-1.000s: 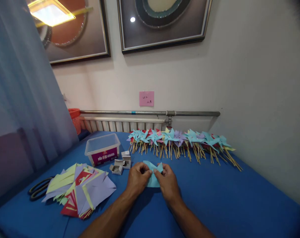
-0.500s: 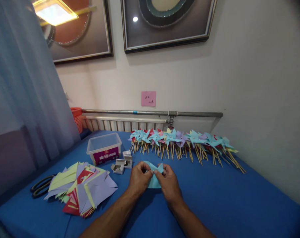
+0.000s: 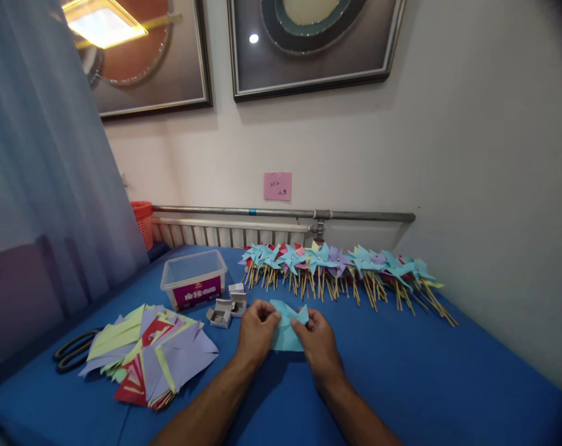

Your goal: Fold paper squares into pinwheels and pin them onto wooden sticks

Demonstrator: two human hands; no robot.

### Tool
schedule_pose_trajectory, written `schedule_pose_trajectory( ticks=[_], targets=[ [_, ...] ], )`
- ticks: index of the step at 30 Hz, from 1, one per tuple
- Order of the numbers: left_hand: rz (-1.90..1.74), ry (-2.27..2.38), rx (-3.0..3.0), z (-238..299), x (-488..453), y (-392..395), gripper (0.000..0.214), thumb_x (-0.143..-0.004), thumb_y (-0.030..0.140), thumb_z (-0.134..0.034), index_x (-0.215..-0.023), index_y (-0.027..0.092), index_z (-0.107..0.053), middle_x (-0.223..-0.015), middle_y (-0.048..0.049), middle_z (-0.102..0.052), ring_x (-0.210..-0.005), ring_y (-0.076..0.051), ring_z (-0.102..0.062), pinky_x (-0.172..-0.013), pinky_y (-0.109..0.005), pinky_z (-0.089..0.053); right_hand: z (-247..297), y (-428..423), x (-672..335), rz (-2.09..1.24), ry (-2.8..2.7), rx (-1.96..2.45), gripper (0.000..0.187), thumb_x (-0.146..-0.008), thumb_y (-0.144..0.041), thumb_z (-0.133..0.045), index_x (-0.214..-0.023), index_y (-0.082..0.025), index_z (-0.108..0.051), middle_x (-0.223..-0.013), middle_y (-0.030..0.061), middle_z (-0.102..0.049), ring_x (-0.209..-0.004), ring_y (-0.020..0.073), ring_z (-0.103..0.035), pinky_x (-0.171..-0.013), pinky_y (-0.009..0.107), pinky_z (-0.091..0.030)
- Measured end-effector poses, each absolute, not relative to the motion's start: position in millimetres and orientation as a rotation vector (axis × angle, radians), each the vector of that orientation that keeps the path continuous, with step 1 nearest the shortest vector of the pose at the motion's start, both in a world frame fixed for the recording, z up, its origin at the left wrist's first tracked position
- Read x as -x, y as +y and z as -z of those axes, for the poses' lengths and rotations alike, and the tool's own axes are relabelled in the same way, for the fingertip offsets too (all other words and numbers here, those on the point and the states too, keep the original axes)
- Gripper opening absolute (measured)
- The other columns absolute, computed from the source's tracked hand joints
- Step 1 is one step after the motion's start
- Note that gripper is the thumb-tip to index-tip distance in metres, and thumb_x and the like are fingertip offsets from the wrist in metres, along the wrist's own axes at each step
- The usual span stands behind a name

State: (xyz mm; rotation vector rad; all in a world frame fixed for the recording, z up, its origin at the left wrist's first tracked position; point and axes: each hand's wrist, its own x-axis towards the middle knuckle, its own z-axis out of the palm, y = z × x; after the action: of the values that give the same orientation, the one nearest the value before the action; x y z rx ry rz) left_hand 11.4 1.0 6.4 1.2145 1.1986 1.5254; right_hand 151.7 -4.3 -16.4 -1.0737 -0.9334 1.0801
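A light blue paper square [image 3: 286, 334] with its corners folded inward sits just above the blue table [image 3: 424, 371], held between both hands. My left hand [image 3: 255, 334] pinches its left side with closed fingers. My right hand [image 3: 320, 347] pinches the folded corners at its right and top. Behind the hands runs a long row of finished paper pinwheels [image 3: 341, 266] on wooden sticks, in blue, purple, red and yellow.
A pile of cut coloured paper [image 3: 150, 353] lies at the left, with black scissors [image 3: 71, 352] beside it. A clear plastic tub [image 3: 194, 279] and small open cardboard boxes [image 3: 227, 308] stand behind. A radiator and pipe [image 3: 281, 214] run along the wall. An orange basket [image 3: 144, 223] is at the far left.
The hands have shifted slightly on the blue paper, and the folded corners have spread a little wider to the right. Nothing else on the table has moved.
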Motion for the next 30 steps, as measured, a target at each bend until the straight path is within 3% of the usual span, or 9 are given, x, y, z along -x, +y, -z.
schedule_pose_trajectory(
  ticks=[5, 12, 24, 30],
  targets=[
    [-1.319, 1.070, -1.013, -12.9, -3.8, 0.0, 0.038, -0.062, 0.047, -0.085, -0.062, 0.018, -0.059, -0.055, 0.0024, -0.055, -0.052, -0.011, -0.047, -0.054, -0.025, -0.035, 18.8, -3.6, -152.2, -1.079, -0.935, 1.039, 0.045, -0.064, -0.042, -0.084, -0.099, -0.024, -0.064, -0.078, 0.0017, -0.077, -0.066, 0.0231, -0.069, -0.061, 0.033, -0.053],
    [-1.143, 1.020, -0.944, -4.2, -5.0, 3.9, 0.036, -0.042, 0.029, -0.090, -0.060, 0.016, -0.062, -0.057, -0.0020, -0.065, -0.052, -0.013, -0.054, -0.055, -0.027, -0.042, 16.4, -9.2, -144.5, -1.072, -1.025, 1.046, 0.040, -0.066, -0.038, -0.083, -0.099, -0.024, -0.064, -0.072, -0.0004, -0.074, -0.062, 0.0216, -0.066, -0.058, 0.031, -0.049],
    [-1.146, 1.042, -0.958, 1.3, -3.0, 7.4, 0.022, -0.050, 0.023, -0.083, -0.061, 0.015, -0.065, -0.055, -0.0028, -0.066, -0.047, -0.013, -0.053, -0.053, -0.027, -0.041, 10.9, -11.9, -145.2, -1.182, -1.038, 0.971, 0.042, -0.066, -0.043, -0.086, -0.096, -0.024, -0.063, -0.083, 0.0042, -0.079, -0.070, 0.0258, -0.073, -0.062, 0.034, -0.054],
    [-1.146, 0.987, -0.946, 6.9, -3.6, 9.5, 0.027, -0.050, 0.025, -0.088, -0.063, 0.013, -0.067, -0.058, -0.0043, -0.067, -0.051, -0.014, -0.056, -0.057, -0.028, -0.043, 12.6, -7.7, -144.3, -1.122, -1.001, 1.014, 0.048, -0.060, -0.041, -0.086, -0.097, -0.023, -0.062, -0.072, -0.0010, -0.073, -0.063, 0.0209, -0.066, -0.059, 0.031, -0.050]
  ],
)
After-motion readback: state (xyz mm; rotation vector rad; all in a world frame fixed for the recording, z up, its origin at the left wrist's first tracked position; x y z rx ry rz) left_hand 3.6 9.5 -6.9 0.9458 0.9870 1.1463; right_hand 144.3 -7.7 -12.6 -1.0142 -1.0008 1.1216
